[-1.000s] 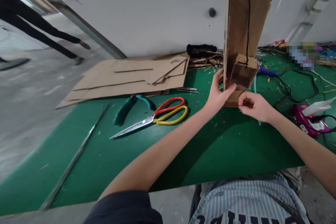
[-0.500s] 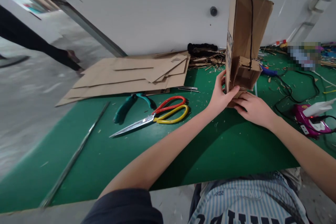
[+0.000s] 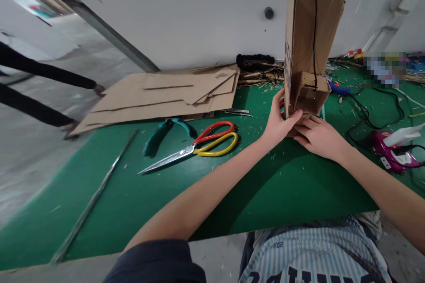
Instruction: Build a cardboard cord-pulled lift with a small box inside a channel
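Head view: there's the left hand (image 3: 277,119), its grip pinched low on the cardboard structure's (image 3: 303,53) left side, long axis upright on the tabletop (image 3: 292,185), with the right hand (image 3: 320,137) nearer, at its base, closure impossible to tell.

Both hands (image 3: 278,120) (image 3: 321,138) hold an upright cardboard structure (image 3: 303,48) low down.

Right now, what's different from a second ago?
The right hand uncurled leftward, low against the cardboard model; the model turned slightly, showing print on its left panel. Someone's legs moved. The left hand still holds on; scissors and pliers stayed put.
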Action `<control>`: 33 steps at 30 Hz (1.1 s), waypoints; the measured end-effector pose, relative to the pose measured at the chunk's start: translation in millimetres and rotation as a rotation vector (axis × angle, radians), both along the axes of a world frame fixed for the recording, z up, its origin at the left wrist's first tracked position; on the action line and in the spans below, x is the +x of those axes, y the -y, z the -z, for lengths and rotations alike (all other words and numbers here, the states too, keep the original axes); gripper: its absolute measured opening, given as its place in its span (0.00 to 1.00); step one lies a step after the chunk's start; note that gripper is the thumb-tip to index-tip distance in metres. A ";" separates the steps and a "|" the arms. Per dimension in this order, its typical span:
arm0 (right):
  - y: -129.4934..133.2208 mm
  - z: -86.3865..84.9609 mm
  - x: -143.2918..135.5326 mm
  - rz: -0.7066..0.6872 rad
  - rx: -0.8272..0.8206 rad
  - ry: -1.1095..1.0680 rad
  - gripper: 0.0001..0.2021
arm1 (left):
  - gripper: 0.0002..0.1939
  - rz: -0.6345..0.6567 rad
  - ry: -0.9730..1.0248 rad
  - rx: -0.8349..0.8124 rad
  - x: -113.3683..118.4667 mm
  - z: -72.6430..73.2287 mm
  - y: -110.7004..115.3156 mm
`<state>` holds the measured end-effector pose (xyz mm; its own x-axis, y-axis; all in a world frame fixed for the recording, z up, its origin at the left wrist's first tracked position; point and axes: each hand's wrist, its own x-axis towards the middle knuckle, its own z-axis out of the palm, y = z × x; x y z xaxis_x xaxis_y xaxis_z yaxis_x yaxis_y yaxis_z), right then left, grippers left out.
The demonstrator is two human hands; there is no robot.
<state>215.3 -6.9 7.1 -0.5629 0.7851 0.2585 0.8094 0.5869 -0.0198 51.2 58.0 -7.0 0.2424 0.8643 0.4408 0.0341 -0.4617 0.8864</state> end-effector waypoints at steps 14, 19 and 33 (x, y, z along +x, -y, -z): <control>5.0 6.0 -2.1 0.021 0.065 0.098 0.21 | 0.36 0.001 0.020 -0.003 0.6 3.3 5.5; 6.3 3.4 -1.1 0.006 0.068 0.088 0.19 | 0.37 0.013 0.005 -0.018 -0.6 2.1 7.9; 7.4 9.8 -7.1 0.066 0.095 0.144 0.20 | 0.38 0.012 -0.016 0.013 0.0 2.0 11.0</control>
<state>208.3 -14.4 -2.6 -0.5473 0.7976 0.2536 0.8368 0.5260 0.1519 51.2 47.0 -9.0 0.2597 0.8557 0.4475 0.0430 -0.4732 0.8799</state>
